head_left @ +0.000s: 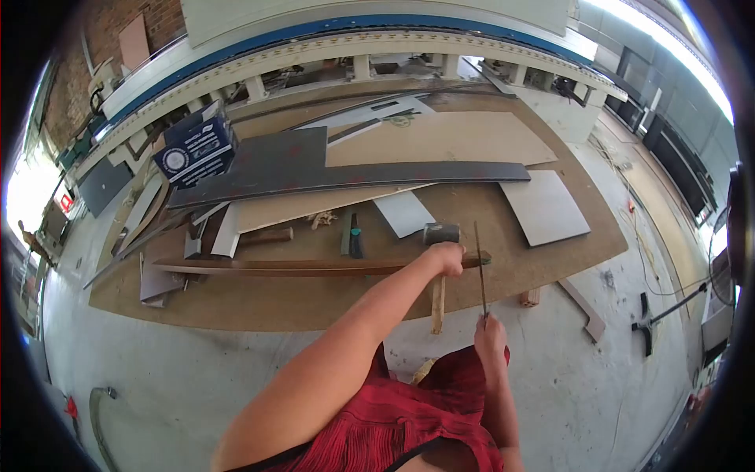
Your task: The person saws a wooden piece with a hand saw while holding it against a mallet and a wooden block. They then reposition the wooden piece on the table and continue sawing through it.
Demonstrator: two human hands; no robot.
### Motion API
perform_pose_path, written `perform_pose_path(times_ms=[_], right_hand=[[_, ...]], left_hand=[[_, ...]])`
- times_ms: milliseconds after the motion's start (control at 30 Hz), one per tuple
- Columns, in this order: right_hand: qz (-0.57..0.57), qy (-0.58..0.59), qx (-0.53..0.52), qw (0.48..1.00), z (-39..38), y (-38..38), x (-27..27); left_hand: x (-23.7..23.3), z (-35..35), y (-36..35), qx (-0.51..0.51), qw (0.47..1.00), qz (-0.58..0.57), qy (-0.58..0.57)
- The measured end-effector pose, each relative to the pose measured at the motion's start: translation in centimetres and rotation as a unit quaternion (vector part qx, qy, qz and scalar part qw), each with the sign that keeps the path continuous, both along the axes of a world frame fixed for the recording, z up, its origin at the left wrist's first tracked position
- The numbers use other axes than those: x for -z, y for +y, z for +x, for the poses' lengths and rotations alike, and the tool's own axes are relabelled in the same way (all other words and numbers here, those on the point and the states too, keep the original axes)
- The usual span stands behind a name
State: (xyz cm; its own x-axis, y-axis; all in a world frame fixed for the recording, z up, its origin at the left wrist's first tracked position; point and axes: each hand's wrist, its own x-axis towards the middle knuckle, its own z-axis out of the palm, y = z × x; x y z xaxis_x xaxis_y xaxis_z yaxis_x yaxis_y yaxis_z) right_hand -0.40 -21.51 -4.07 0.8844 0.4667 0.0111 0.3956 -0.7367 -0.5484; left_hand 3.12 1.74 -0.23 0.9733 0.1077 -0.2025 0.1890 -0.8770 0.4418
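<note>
A long brown strip [314,268] lies crosswise over the board in front of me. My left hand [447,258] is closed on it close to its right end. My right hand [489,338] grips a hand saw [482,275], seen nearly edge-on as a thin upright line. The saw's blade crosses the strip's right end, a short way right of my left hand. A mallet [440,232] has its dark head just beyond my left hand, and its wooden handle shows on the near side of the strip. Part of the handle is hidden.
Beyond the strip lie a dark tool with a teal part [356,236], a wooden handle [266,236], a grey panel [544,208] and a dark L-shaped sheet [346,175]. A blue box [195,151] stands back left. A large machine [354,47] spans the rear.
</note>
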Motion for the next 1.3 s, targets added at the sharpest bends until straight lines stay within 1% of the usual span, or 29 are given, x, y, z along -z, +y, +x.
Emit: perform_pose_path(times_ms=[100,233,333,367,400,467,567,600,667,767,833,900,1000,1067,1100,1167,1233,1300], right_hand=[[0.021,-0.020,-0.009,1.000,3.2,3.8,-1.2],[0.025,-0.031,0.008,0.999,4.0,5.0,-0.5],[0.046,-0.036,-0.014,0.998,1.8,2.7,-0.3],[0.031,-0.031,-0.013,0.999,0.9,1.4,0.6],[0.015,-0.027,-0.011,0.999,0.0,-0.2,1.6],[0.041,-0.027,-0.013,0.999,-2.5,-3.2,2.8],[0.033,0.058,0.041,0.997,-4.6,-5.1,3.5],[0.035,0.055,0.041,0.997,-4.7,-4.9,3.4],[0.043,0.046,0.043,0.997,-4.1,-4.1,2.9],[0.028,-0.027,-0.001,0.999,-2.3,-1.5,1.3],[-0.003,-0.003,0.005,1.000,0.2,0.9,0.5],[0.021,-0.021,-0.001,1.000,2.0,2.5,-0.4],[0.031,-0.014,0.015,0.999,2.2,3.5,-0.1],[0.032,-0.020,0.001,0.999,1.8,2.2,0.6],[0.034,-0.022,-0.007,0.999,1.2,1.4,1.1],[0.002,-0.014,0.001,1.000,-1.3,-1.3,1.6],[0.028,-0.019,0.005,0.999,-3.6,-4.0,3.0],[0.005,0.023,0.020,1.000,-4.4,-4.5,3.1]], left_hand=[[0.3,-0.1,-0.1,-0.005,1.000,0.003,0.000],[0.2,0.4,0.2,0.006,1.000,0.006,0.028],[-1.4,-0.3,-0.1,0.004,0.999,-0.006,0.047],[-1.6,-0.4,0.0,0.003,0.999,-0.009,0.051],[-1.2,-0.1,0.2,0.001,0.999,-0.009,0.041],[0.0,0.3,0.3,-0.002,1.000,-0.011,0.024],[0.6,0.5,0.1,0.008,1.000,0.001,0.006],[0.7,0.5,0.2,0.011,1.000,0.002,0.008],[0.3,0.5,0.3,0.018,1.000,0.008,0.007],[-0.8,-0.4,-0.3,0.000,1.000,0.006,0.023],[-0.8,-0.6,-0.2,0.012,0.999,0.021,0.020],[-0.7,-0.4,-0.5,0.019,0.999,0.029,0.019],[0.0,-0.1,-0.2,0.013,0.999,0.028,0.013],[1.0,0.2,0.0,0.009,1.000,0.013,-0.005],[0.8,0.3,0.2,0.010,1.000,0.008,0.004],[0.3,0.5,0.4,0.012,1.000,-0.005,0.023],[-0.3,0.3,0.3,0.017,1.000,-0.005,0.024],[0.2,0.3,0.4,0.022,0.999,-0.003,0.027]])
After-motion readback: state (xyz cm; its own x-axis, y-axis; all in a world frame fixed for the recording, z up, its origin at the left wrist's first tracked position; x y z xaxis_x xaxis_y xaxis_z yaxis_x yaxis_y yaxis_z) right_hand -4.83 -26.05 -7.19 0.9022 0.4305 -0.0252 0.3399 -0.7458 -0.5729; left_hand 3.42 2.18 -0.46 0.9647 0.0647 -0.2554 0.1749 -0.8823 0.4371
